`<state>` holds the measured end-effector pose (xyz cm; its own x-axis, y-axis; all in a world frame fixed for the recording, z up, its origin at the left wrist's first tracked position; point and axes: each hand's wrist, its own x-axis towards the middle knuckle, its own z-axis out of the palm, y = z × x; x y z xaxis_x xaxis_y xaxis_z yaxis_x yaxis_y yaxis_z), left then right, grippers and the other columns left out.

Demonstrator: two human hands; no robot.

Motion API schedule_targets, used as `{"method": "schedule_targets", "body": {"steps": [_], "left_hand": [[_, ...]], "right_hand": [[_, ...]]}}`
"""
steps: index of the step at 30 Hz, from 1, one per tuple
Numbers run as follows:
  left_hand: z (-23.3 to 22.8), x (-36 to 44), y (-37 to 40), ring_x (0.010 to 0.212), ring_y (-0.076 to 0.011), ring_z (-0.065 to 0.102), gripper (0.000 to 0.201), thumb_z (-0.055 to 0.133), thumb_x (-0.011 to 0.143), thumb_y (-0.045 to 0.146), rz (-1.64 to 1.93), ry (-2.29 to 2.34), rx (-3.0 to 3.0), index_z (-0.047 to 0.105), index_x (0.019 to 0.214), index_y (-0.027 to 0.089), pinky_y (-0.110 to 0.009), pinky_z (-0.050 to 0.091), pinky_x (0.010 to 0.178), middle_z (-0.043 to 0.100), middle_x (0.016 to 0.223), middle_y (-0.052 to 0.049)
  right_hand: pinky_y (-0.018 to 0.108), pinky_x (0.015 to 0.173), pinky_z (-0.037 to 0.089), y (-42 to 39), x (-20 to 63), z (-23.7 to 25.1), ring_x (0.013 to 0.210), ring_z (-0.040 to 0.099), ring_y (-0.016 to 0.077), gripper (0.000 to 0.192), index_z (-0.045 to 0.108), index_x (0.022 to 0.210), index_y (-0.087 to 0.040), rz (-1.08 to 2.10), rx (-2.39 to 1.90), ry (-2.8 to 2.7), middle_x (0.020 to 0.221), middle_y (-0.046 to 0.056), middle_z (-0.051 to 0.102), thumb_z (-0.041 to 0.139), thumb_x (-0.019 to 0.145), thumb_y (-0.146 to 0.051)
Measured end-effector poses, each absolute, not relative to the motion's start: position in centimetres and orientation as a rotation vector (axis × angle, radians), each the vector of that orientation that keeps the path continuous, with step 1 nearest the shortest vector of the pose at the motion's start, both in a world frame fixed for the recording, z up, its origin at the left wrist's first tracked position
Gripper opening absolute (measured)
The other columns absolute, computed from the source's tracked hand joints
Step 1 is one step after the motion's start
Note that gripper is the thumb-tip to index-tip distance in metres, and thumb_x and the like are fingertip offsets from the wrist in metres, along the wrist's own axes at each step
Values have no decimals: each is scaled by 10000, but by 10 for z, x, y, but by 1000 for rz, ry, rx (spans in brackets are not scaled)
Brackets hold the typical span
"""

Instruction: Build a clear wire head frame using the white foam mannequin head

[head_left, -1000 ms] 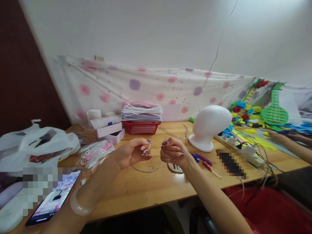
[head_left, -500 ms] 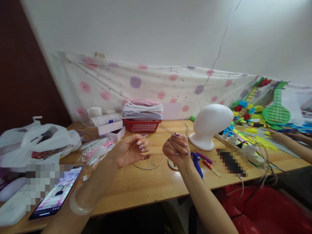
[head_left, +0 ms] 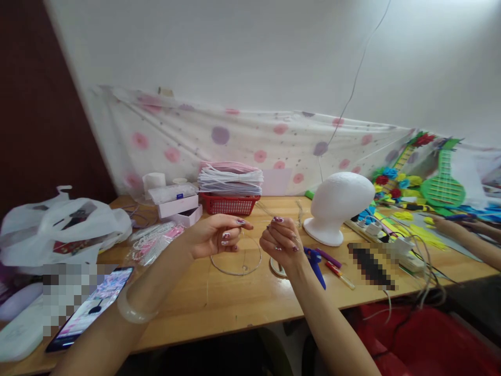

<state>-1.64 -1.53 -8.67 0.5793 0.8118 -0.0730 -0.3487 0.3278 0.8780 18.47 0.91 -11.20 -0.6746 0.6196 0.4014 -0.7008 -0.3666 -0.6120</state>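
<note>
Two hands raised over wooden table [head_left: 235, 305]. Left hand [head_left: 213, 237] pinches clear wire ring [head_left: 235, 258]; right hand [head_left: 279, 241] pinches thin wire end. Ring hangs roughly upright, facing camera.

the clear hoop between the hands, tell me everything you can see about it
The clear hoop is a thin ring that looks like transparent plastic or wire, roughly circular, with a small loop or bead at its bottom. It hangs upright above the wooden table, between the two hands. The left hand pinches it near the top, and the right hand pinches a fine strand beside it. Whether the hoop touches the table is hard to tell.
</note>
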Motion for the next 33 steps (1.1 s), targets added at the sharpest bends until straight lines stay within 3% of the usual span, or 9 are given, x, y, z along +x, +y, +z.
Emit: {"method": "schedule_targets", "body": {"steps": [5,13,26,30,33], "left_hand": [[-90,-12,-20,406,-33,153,149,625,802,139,878,521,965,750,796,58,-166,309,464,318,409,103],[-91,-5,-16,387,-29,129,197,579,830,124,906,490,944,756,795,44,-175,261,451,340,390,93],[-97,-2,-15,410,-38,16,309,493,954,147,977,484,882,751,808,59,-164,255,432,153,434,126],[-102,-18,-5,412,-44,29,387,493,995,296,1000,522,895,746,803,74,-161,242,426,115,440,127],[-113,-34,5,404,-40,111,325,595,943,319,1031,589,923,736,769,84,-164,265,431,169,432,118]], "right_hand": [[169,364,271,13,184,-120,326,51,64,619,160,391,-240,2074,131,-990,239,-114,99,574,842,-147],[166,348,254,14,188,-126,326,55,72,606,168,392,-235,1995,116,-981,236,-111,100,580,832,-168],[212,367,206,21,190,-137,337,46,83,664,95,441,-232,1724,-145,-1219,266,-106,16,603,844,-373],[225,398,255,30,201,-138,348,177,71,588,331,431,-234,1599,-343,-1474,322,-110,200,660,798,-556],[227,441,286,43,212,-141,401,350,76,459,596,567,-182,1429,-542,-1669,426,-72,414,716,763,-579]]}}
